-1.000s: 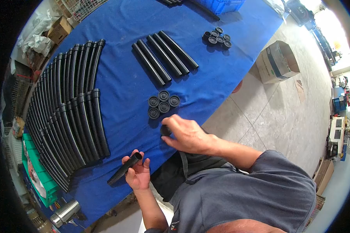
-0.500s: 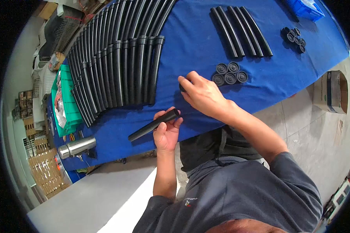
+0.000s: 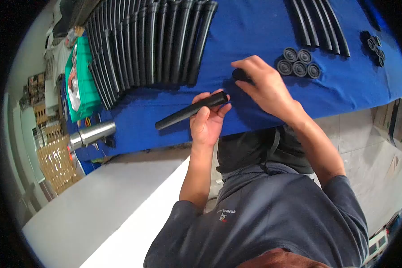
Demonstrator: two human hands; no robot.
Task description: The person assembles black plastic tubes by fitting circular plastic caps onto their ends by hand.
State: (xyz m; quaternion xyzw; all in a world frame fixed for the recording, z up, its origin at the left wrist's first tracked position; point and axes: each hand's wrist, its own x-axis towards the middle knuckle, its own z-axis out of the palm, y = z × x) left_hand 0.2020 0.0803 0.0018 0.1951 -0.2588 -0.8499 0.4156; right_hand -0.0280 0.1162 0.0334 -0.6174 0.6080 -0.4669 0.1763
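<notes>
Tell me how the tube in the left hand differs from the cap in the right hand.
The tube is long and slender; the cap is short and squat.
The left hand leaves most of the tube exposed; the right hand partly hides the cap.
Both are black and held, and they are apart from each other.

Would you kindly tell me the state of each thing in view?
Black tube: in the left hand, separate from the black cap
Black cap: pinched in the right hand, partly hidden
Five caps: grouped, ringed faces up
Far caps: clustered, in shadow
Four tubes: side by side, far ends out of frame
Collared tubes: laid in close rows
Green bin: open, holding things
Metal bottle: upright or lying, unclear
Blue cloth: spread, creased
</notes>
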